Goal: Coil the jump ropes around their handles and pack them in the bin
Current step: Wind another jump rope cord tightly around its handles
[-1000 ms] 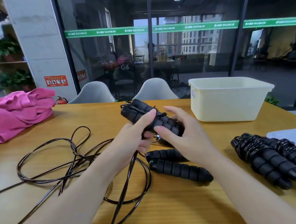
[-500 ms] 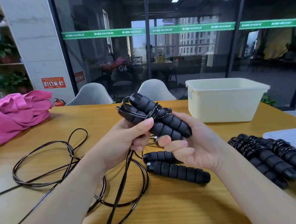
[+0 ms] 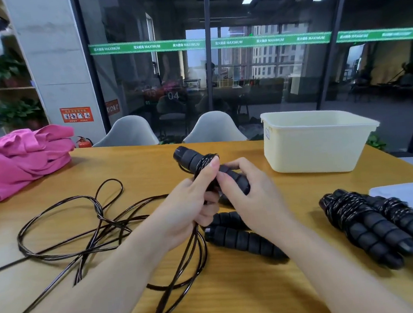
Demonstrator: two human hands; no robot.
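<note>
- Change: half a second ago my right hand point(image 3: 250, 197) cradled the handle pair point(image 3: 212, 171) from below, palm up; it now lies over the pair, palm down. In my judgement one more turn of rope has just gone on.
- My left hand point(image 3: 193, 208) pinches the rope point(image 3: 81, 233) against the handles, thumb on the wraps, fingers curled.
- My right fingers curl round the pair's near end.
- Position: the pair is held above the table point(image 3: 240, 293), left of the bin point(image 3: 314, 145).
- Axis: the long axis runs from far-left to near-right; the free end points away, up and left.
- Most of the rope lies loose on the table; coiling is at an early stage.
</note>
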